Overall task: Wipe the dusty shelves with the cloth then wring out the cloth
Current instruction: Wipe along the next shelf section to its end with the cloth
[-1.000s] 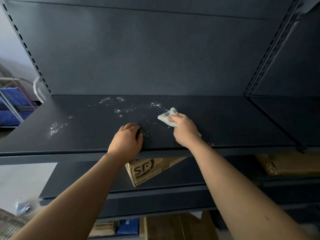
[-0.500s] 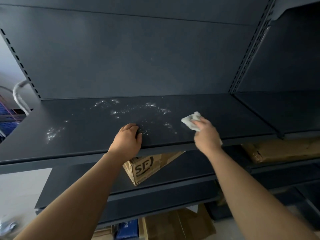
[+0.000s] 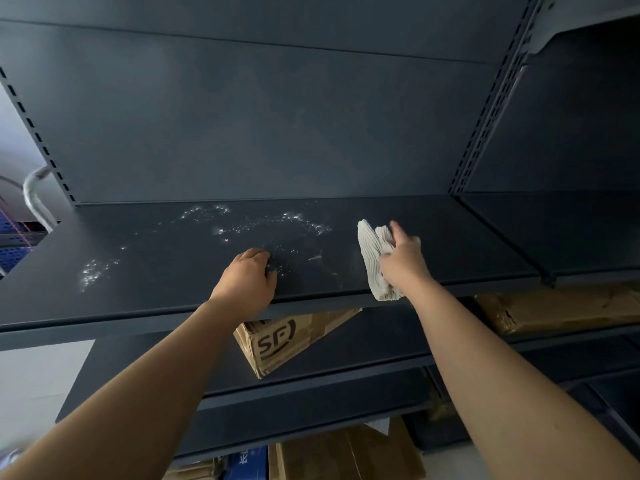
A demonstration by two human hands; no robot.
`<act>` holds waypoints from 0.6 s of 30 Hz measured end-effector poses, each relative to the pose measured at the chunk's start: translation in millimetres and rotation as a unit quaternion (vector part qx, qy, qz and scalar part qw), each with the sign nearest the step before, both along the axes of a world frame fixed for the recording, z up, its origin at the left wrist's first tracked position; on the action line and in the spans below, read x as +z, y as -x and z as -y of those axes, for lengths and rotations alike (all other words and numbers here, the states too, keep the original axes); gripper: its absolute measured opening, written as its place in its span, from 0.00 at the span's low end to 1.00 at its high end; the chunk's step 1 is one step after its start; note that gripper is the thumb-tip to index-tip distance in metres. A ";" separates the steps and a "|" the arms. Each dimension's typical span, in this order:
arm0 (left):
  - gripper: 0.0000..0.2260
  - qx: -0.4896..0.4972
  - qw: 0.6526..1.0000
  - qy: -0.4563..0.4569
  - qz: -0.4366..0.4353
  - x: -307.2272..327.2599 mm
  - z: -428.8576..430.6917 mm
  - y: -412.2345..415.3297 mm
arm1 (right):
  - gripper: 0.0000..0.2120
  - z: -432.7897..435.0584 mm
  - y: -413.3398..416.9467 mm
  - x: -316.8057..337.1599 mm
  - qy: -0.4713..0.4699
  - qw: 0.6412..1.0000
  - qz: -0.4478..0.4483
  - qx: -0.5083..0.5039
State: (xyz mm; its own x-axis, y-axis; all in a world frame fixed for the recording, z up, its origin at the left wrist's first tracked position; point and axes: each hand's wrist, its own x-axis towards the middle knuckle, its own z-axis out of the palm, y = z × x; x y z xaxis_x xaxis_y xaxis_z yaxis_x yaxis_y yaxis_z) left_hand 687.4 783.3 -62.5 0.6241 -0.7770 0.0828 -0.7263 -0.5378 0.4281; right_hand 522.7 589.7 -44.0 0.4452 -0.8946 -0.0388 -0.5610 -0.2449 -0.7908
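Note:
A dark metal shelf [image 3: 467, 244] runs across the view at chest height, with pale dust patches [image 3: 263, 225] on its left and middle. My right hand [image 3: 403, 259] grips a folded whitish cloth [image 3: 372, 261], which hangs over the shelf's front edge to the right of the dust. My left hand [image 3: 247, 282] rests palm down on the front edge of the same shelf, fingers curled, holding nothing.
A cardboard box [image 3: 287, 337] marked SF lies tilted on the shelf below. More brown boxes [image 3: 554, 310] sit lower right and at the bottom. A slotted upright [image 3: 485, 126] separates a neighbouring shelf bay at right. Blue crates [image 3: 14, 247] show far left.
My right hand has slid the cloth rightward along the shelf, and the cloth now stands more upright and drapes over the front edge. The left hand has stayed put.

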 end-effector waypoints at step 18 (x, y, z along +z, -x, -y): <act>0.15 0.054 0.998 -0.028 0.004 1.9 71.4 -16.3 | 0.17 112.9 21.7 -21.4 0.144 0.985 -0.089 -0.027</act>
